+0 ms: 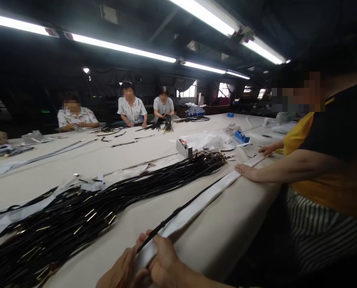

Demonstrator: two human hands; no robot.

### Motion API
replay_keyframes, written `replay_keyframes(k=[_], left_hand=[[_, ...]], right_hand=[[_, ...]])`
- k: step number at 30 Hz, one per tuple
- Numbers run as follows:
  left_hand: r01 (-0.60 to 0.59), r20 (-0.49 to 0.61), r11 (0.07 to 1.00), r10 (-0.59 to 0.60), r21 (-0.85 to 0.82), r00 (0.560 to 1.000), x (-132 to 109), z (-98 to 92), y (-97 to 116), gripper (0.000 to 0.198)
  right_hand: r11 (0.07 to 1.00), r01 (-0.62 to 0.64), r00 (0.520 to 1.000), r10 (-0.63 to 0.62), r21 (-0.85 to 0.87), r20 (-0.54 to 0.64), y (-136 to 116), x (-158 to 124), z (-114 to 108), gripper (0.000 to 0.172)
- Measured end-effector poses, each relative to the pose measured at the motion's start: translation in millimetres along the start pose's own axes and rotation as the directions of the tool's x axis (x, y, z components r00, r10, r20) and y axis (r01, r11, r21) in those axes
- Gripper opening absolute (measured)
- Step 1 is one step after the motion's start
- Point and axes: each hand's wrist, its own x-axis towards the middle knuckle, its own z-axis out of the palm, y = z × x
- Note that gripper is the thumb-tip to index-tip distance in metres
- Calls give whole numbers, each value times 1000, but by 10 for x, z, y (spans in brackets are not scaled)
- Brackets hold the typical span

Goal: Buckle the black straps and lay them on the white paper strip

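A long black strap (190, 203) lies along a long white strip (202, 200), perhaps paper, near the table's front edge. At the near end, my left hand (123, 262) is closed at the strap's end. Beside it, my right hand (166, 258) is closed around the white strip, its thumb near the strap; some of its fingers are hidden underneath. Both hands almost touch. At the far end, a co-worker's hand (247, 173) presses flat on the strip, with the co-worker's other hand (267, 149) beyond it.
A big pile of black straps (130, 188) with gold-coloured metal fittings spreads left of the strip. Tape dispensers, one grey (183, 149) and one blue (241, 137), stand beyond it near crumpled clear plastic (210, 140). A co-worker (322, 160) stands at right; several people sit or stand across the table.
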Motion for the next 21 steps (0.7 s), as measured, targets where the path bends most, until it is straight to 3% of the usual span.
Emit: replay_keyframes(k=[5, 11, 14, 17, 21], left_hand=[[23, 16, 996, -24, 82, 1000, -84, -164, 179, 51], [-16, 4, 981, 18, -196, 1000, -132, -245, 123, 45], [-35, -9, 975, 34, -220, 999, -159, -244, 98, 45], [-51, -36, 999, 50, -14, 998, -191, -244, 138, 45], [-83, -22, 946, 94, 315, 995, -193, -261, 276, 45]], right_hand=[[998, 0, 999, 3, -67, 41, -111, -113, -13, 10], [991, -51, 997, 58, -122, 54, -163, -110, -30, 17], [992, -53, 996, 60, -118, 59, -171, -110, -39, 20], [993, -69, 995, 75, -97, 64, -166, -80, -60, 19], [996, -78, 994, 81, -50, 68, -153, -74, -72, 18]])
